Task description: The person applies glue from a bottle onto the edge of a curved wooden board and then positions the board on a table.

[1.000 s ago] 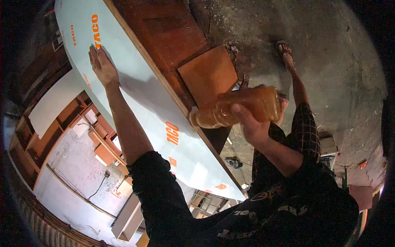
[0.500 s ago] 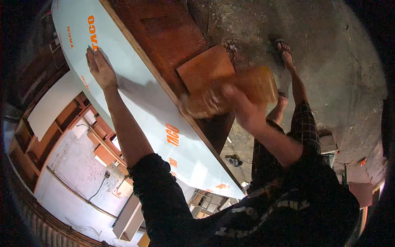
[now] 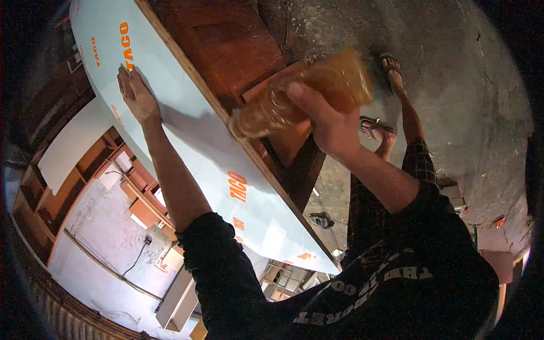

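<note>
A long board [image 3: 198, 141] with a pale, orange-printed face and a raw wood edge slants across the view. On its face my left hand [image 3: 137, 97] lies flat, fingers stretched out. My right hand [image 3: 328, 122] is wrapped round a clear plastic bottle [image 3: 343, 79] with amber-coloured contents. The bottle is tilted, its narrow end at the board's edge and its wide base up and to the right. Whether the tip touches the edge, I cannot tell. Some of the bottle is hidden behind my fingers and thumb.
Reddish-brown panels [image 3: 226, 45] lie beyond the board's edge, partly behind the bottle. My sandalled feet stand on the stained concrete floor [image 3: 464, 96]. Wooden shelving [image 3: 56, 209] and a pale wall [image 3: 96, 226] are at lower left. A small dark object [image 3: 322, 220] lies on the floor.
My right hand has moved the bottle farther away and slightly left along the board's edge. My left hand stays in place on the board.
</note>
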The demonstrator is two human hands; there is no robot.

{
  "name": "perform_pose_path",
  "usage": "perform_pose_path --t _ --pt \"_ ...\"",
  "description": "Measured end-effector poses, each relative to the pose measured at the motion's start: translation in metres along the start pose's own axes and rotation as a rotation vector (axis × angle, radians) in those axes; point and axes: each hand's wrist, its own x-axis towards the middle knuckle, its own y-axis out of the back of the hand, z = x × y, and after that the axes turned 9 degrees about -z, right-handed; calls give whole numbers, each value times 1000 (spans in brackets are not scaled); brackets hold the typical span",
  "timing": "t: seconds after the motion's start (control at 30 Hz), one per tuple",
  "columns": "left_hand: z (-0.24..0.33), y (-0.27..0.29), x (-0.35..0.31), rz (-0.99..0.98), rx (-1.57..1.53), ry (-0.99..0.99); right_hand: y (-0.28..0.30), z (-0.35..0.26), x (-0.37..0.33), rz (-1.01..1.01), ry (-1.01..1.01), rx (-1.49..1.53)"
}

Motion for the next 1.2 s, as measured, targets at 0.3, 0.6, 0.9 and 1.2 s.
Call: perform_pose_path --t 0.3,0.6,0.9,1.2 --pt "17 7 4 59 47 -12 80 14 -115 59 -400 -68" --pt "30 8 -12 76 366 35 127 -137 31 152 -208 -125" --pt "55 29 -16 124 285 182 146 -211 109 -97 -8 16" --pt "70 43 -10 175 146 324 51 -253 196 -290 -51 -33"
